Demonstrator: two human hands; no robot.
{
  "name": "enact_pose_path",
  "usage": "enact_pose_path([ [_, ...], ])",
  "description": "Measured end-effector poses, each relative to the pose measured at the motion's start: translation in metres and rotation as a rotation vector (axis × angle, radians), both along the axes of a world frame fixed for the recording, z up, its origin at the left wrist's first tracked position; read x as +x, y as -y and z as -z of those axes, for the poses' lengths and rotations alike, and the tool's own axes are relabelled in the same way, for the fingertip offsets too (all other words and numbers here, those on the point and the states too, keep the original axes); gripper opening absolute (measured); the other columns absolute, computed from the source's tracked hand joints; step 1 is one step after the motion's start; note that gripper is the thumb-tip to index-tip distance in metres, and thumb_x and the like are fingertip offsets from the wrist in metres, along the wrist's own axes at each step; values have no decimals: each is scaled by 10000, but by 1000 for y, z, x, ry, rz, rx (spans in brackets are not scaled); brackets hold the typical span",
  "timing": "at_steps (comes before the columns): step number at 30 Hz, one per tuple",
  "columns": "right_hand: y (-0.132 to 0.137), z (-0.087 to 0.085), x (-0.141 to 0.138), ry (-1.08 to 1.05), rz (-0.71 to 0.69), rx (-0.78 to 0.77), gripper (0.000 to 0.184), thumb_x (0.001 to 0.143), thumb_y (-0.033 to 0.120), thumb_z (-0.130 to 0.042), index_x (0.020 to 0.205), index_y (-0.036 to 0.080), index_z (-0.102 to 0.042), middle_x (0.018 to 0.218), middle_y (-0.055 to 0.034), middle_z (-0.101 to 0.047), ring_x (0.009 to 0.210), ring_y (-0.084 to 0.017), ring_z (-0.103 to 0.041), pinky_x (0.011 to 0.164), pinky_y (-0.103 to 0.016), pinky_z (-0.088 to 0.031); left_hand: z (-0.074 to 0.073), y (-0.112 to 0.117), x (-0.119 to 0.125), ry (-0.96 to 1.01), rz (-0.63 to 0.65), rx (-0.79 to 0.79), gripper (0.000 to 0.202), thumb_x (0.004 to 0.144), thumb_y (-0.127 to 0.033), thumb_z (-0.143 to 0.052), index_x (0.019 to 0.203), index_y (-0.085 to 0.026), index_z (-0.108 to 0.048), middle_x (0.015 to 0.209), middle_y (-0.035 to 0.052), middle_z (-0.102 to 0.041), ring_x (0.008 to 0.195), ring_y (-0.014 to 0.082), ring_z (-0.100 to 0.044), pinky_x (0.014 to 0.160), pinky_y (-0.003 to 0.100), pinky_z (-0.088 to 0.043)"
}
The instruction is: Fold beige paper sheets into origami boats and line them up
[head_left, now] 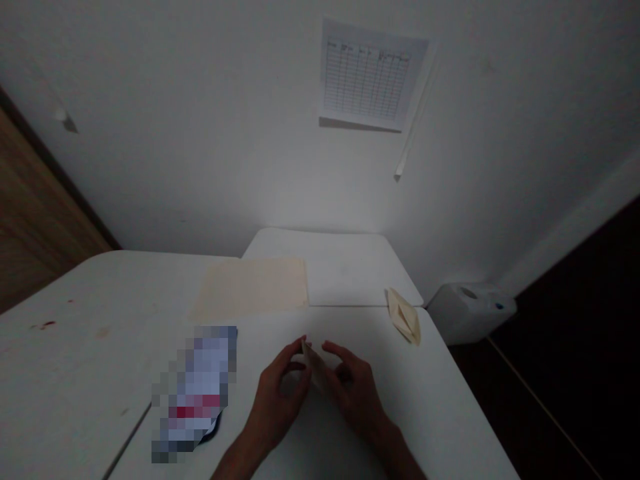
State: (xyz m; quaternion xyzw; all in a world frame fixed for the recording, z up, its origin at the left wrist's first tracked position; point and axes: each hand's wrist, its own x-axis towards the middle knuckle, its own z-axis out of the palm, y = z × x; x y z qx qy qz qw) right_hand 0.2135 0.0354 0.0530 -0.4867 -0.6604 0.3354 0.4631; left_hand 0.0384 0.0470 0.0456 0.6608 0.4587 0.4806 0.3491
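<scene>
Near the front middle of the white table, my left hand pinches the left edge of a small folded piece of paper between thumb and fingers. My right hand holds the same paper from the right, its thumb against the side and its index finger stretched out past the top. The paper stands tilted between both hands, and its lower part is partly hidden by them. To the right lies a folded cream paper boat shape. Behind my hands on the left is a flat cream sheet of paper.
A phone, its screen blurred out, lies left of my hands. The white table is made of pushed-together tops and meets the wall behind. A printed chart hangs on the wall. A white plastic container stands beyond the right edge.
</scene>
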Motion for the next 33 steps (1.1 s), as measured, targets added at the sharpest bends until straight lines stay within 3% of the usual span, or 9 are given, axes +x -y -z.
enact_pose_path([
  [4, 2, 3, -1, 41, -30, 34, 391, 911, 334, -511, 1277, 205, -553, 890, -49, -707, 592, -115, -616, 577, -210, -510, -3, 3, 1, -86, 26, 42, 475, 844, -229, -554, 1309, -225, -457, 1216, 85, -630, 882, 181, -694, 805, 345, -587],
  [9, 2, 4, -1, 53, -41, 101, 328, 917, 263, -462, 1211, 233, -605, 1129, -68, -679, 943, -182, -663, 796, -266, -528, -7, 3, 3, -78, 44, 44, 451, 809, -156, -492, 1254, -223, -516, 1233, 77, -630, 990, 202, -673, 846, 346, -572],
  [15, -3, 6, 1, 94, 49, 109, 274, 843, 173, -521, 1060, 232, -676, 983, -35, -724, 839, -170, -684, 769, -256, -529, -3, 2, 1, -118, 62, 38, 444, 808, -119, -455, 1225, -229, -558, 1149, 63, -679, 1000, 191, -676, 880, 339, -555],
  [23, -5, 7, 4, 116, 102, 136, 222, 805, 149, -565, 974, 224, -688, 884, -15, -721, 731, -152, -667, 721, -252, -524, 2, -3, -2, -232, -7, 326, 369, 861, -119, -476, 1163, -270, -626, 1175, 37, -673, 1082, 175, -638, 927, 325, -535],
  [28, -6, 9, 9, 149, 113, 132, 219, 817, 150, -568, 980, 222, -696, 908, -29, -722, 794, -167, -669, 770, -274, -520, 7, -6, -7, -288, -6, 352, 266, 896, -190, -523, 1122, -257, -646, 1109, 40, -697, 1005, 176, -672, 876, 306, -563],
  [33, -5, 5, 12, 181, 59, 158, 238, 854, 137, -532, 1017, 215, -686, 960, -50, -712, 876, -181, -657, 829, -308, -514, 12, -8, -16, -364, 33, 357, 313, 898, -168, -498, 1164, -268, -630, 1151, 46, -684, 1027, 184, -667, 891, 322, -557],
])
